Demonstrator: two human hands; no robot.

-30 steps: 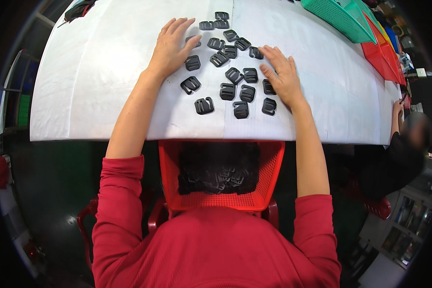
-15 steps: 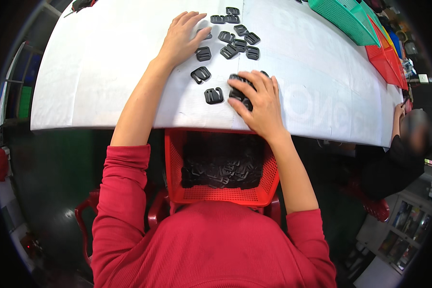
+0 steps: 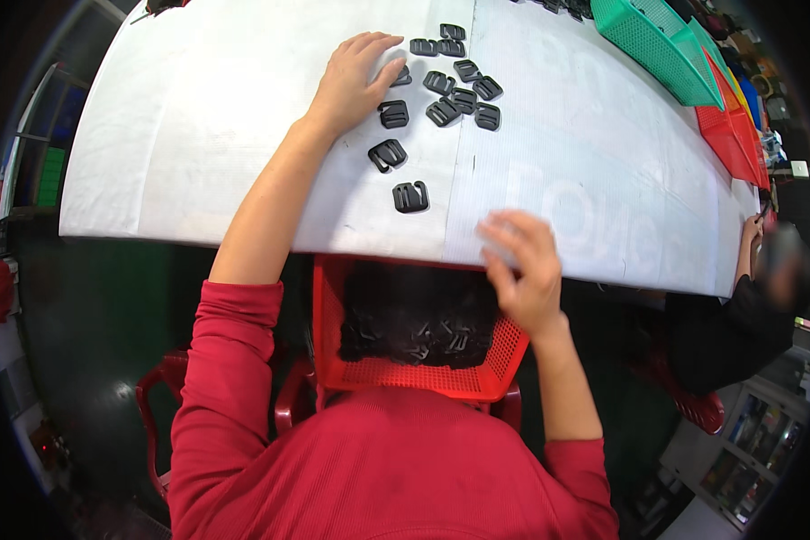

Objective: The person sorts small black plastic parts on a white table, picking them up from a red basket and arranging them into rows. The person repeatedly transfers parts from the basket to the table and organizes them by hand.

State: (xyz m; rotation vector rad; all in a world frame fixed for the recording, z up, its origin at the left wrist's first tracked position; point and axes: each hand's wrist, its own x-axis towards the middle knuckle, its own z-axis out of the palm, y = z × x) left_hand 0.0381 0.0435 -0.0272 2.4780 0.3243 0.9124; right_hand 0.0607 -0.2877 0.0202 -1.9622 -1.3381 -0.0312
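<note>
Black plastic strap buckles lie loose on the white-covered table [image 3: 270,180]. My left hand [image 3: 353,83] rests there with its fingers stretched out and holds nothing; one buckle [image 3: 403,77] shows partly from behind its thumb. Below that hand are a buckle with an open hook [image 3: 388,156] and another buckle [image 3: 410,197] closer to the front edge. My right hand [image 3: 533,270], blurred by motion, is over the table's front edge with thumb and fingers apart and nothing visible in it. Under the edge, a red basket [image 3: 414,378] contains many more black buckles.
Farther up the table lies a cluster of several buckles [image 3: 463,99]. Green baskets [image 3: 661,54] and a red basket [image 3: 733,135] stand along the far right, near dark pieces [image 3: 562,7]. A person in dark clothing [image 3: 724,333] sits at the right edge.
My right hand has drawn back from the table toward the basket, and the bunch of buckles it covered is gone from that spot. The left hand stays by the same buckles.
</note>
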